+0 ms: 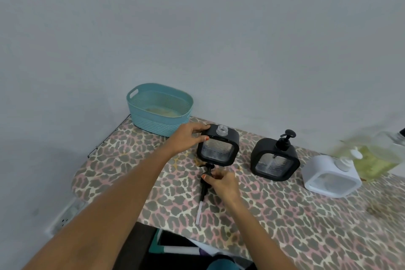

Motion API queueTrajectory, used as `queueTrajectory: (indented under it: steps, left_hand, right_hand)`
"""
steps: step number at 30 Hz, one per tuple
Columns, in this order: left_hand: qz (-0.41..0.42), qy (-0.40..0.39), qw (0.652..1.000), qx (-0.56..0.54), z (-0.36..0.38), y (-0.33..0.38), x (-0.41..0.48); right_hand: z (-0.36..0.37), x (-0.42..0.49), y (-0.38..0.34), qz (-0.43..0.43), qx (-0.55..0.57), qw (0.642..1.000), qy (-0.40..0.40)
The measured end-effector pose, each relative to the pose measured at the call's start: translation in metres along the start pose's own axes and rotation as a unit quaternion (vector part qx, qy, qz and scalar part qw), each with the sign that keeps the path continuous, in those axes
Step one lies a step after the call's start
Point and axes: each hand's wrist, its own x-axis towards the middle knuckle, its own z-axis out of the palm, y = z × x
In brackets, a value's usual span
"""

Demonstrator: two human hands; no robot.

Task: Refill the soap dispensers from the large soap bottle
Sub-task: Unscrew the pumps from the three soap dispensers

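Observation:
A black square dispenser (218, 147) stands on the leopard-print table (285, 215) with its clear threaded neck uncapped. My left hand (187, 139) grips its upper left corner. My right hand (221, 182) holds the removed black pump (205, 186), which lies on the table just in front, its white tube pointing toward me. To the right stand a second black dispenser (275, 159) with its pump on and a white dispenser (332, 176). The large bottle of yellow-green soap (372, 160) sits blurred at the far right.
A teal perforated basket (160, 108) sits at the table's back left corner against the grey wall. The table's rounded left end lies near my left forearm. Dark and teal items lie below the front edge.

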Motion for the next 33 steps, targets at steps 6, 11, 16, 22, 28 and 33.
queueTrajectory:
  steps: [6, 11, 16, 22, 28, 33]
  left_hand:
    - [0.019, 0.013, 0.999, 0.036, -0.002, 0.003, -0.006]
    - [0.036, 0.059, 0.996, 0.054, -0.004, 0.013, -0.013]
    - [0.05, 0.098, 0.991, 0.081, -0.004, 0.027, -0.015]
    - [0.085, 0.096, 0.99, 0.057, 0.017, 0.054, -0.011]
    - [0.093, 0.059, 0.994, -0.008, 0.07, 0.087, -0.001]
    - [0.076, -0.028, 0.997, 0.004, 0.112, 0.099, 0.01]
  right_hand:
    - [-0.005, 0.001, 0.005, 0.027, 0.027, 0.999, -0.007]
    - [-0.011, 0.001, 0.006, 0.017, 0.019, 1.0, -0.011]
    - [-0.019, -0.003, 0.007, 0.001, 0.038, 0.999, -0.009]
    - [-0.065, -0.012, -0.006, -0.085, 0.031, 0.994, 0.057]
    - [-0.128, -0.01, -0.014, -0.147, 0.024, 0.974, 0.17]
    - [-0.157, 0.006, -0.009, -0.149, 0.024, 0.962, 0.229]
